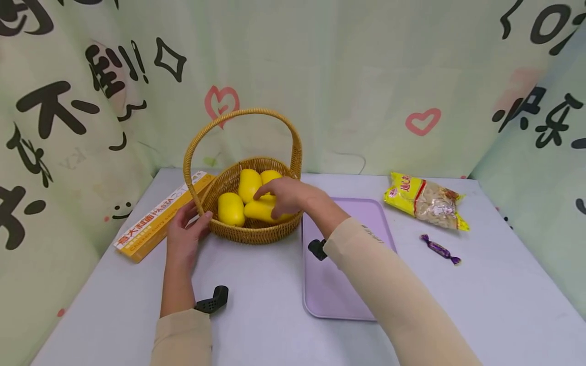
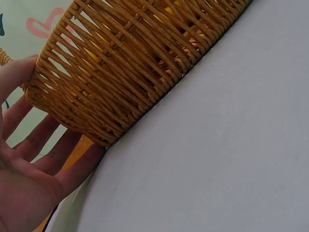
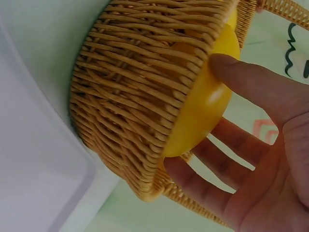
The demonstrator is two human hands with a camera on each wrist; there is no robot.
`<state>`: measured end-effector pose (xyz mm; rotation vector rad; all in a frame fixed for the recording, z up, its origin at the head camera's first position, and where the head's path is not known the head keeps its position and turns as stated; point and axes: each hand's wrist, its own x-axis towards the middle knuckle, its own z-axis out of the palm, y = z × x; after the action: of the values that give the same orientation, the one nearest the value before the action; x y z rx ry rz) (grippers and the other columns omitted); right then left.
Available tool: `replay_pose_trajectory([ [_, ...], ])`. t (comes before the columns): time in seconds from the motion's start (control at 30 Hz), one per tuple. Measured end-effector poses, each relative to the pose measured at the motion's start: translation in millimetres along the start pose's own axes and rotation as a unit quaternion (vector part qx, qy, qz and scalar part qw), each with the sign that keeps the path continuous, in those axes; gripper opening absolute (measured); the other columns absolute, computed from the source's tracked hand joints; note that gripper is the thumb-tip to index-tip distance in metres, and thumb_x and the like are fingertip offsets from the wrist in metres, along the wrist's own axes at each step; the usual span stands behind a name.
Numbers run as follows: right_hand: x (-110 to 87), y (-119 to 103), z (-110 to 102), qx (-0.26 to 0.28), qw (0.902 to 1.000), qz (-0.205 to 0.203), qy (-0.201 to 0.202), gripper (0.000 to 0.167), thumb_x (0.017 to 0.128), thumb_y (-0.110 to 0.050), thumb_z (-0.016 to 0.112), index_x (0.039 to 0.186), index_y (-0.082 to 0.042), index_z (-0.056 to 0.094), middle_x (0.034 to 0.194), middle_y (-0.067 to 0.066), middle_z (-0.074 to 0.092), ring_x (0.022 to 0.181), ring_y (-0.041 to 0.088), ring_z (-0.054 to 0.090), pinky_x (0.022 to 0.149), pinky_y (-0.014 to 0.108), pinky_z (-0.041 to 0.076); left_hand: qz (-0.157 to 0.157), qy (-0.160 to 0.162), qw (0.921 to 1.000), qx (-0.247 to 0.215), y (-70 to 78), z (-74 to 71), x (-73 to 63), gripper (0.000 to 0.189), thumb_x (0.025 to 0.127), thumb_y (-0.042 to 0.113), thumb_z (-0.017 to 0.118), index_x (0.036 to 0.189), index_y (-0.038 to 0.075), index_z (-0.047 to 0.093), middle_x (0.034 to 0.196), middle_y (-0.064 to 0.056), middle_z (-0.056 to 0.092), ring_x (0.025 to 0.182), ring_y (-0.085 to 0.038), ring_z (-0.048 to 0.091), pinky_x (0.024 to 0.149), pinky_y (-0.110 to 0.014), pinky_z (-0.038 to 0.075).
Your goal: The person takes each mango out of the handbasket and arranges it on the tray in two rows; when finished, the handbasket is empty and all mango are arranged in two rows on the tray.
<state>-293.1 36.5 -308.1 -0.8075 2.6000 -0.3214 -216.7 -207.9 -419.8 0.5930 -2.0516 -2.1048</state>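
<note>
A wicker basket (image 1: 254, 234) with a tall arched handle stands at the back of the table, holding several smooth yellow mangoes (image 1: 231, 209). My left hand (image 1: 185, 236) grips the basket's left side. In the left wrist view its thumb (image 2: 19, 72) lies at the rim and the fingers spread along the outer wall. Reaching in from the right, my right hand (image 1: 293, 195) holds the front mango (image 3: 205, 111) between thumb and fingers. That mango lies along the basket's right rim, its right end partly covered by the hand in the head view.
A long orange pasta box (image 1: 157, 223) lies left of the basket, partly behind the left hand. Right of the basket is a lilac tray (image 1: 339, 284), with my right forearm over it. Farther right lie a yellow snack bag (image 1: 426, 201) and a purple wrapped candy (image 1: 440, 249).
</note>
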Motion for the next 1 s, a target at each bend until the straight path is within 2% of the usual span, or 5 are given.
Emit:
replay_pose_trajectory([
  [0.17,-8.3,-4,-8,0.005,0.9997,-0.013,0.019,0.059,0.092,-0.01,0.074,0.146,-0.028,0.059,0.157,0.004,0.051,0.142,0.026,0.045,0.12,0.045,0.041,0.003,0.0,1.0,-0.003,0.0,-0.4,-0.1,0.061,0.098,0.026,0.073,0.153,0.033,0.048,0.159,0.0,0.047,0.138,-0.021,0.052,0.116,-0.038,0.048],
  [0.47,-29.2,-5,-22,0.032,0.998,-0.034,0.043,0.06,0.093,-0.01,0.074,0.148,-0.026,0.057,0.158,0.004,0.049,0.144,0.028,0.044,0.118,0.044,0.043,0.001,-0.002,1.0,-0.002,-0.7,0.0,-0.3,0.061,0.098,0.026,0.073,0.154,0.033,0.048,0.158,0.001,0.048,0.136,-0.019,0.052,0.112,-0.031,0.05],
  [0.73,-49.9,10,-30,0.063,0.9943,-0.026,0.082,0.061,0.092,-0.012,0.074,0.148,-0.028,0.057,0.157,0.0,0.051,0.14,0.026,0.048,0.113,0.044,0.047,-0.003,-0.008,0.9999,-0.012,-0.5,1.0,0.3,0.063,0.098,0.028,0.073,0.155,0.035,0.046,0.161,0.0,0.045,0.139,-0.021,0.05,0.117,-0.039,0.046],
  [1.0,-73.8,28,-30,0.068,0.9908,-0.015,0.116,0.06,0.09,-0.01,0.075,0.147,-0.023,0.06,0.15,0.003,0.057,0.133,0.029,0.052,0.111,0.048,0.047,-0.009,-0.01,0.9998,-0.013,-1.7,-0.9,0.4,0.065,0.097,0.029,0.073,0.156,0.035,0.045,0.162,0.0,0.043,0.14,-0.02,0.049,0.118,-0.04,0.045],
])
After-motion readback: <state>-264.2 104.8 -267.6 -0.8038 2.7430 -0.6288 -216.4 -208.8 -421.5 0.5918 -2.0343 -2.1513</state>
